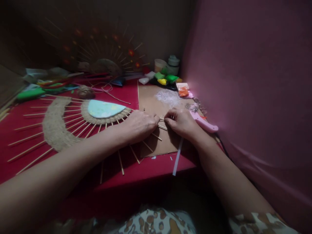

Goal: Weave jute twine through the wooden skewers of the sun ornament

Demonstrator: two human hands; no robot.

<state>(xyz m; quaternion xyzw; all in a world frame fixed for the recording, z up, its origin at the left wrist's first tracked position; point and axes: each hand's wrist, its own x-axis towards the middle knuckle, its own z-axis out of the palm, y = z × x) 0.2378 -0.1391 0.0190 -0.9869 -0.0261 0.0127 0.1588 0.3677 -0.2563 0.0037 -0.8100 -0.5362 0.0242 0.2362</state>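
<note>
On the table lies a half-round fan of thin wooden sticks (29, 156), with a woven twine band (53, 126) across its left part. At its centre is a pale blue half-disc (104, 109) edged with coiled twine. My left hand (145, 125) is closed over the fan's right side, gripping sticks there; its palm hides what lies beneath. Close beside it, my right hand (181, 122) pinches the tip of a thin stick; whether twine is also in the pinch is hidden. A pink glue gun (204, 122) lies just right of that hand.
A cardboard sheet (151, 97) lies under the hands on the red tabletop (114, 91). A twine ball (85, 92), coloured clay packets (172, 78) and cups (160, 65) sit behind. Another stick fan (104, 65) with red flowers stands at the back. Pink cloth (248, 81) hangs right.
</note>
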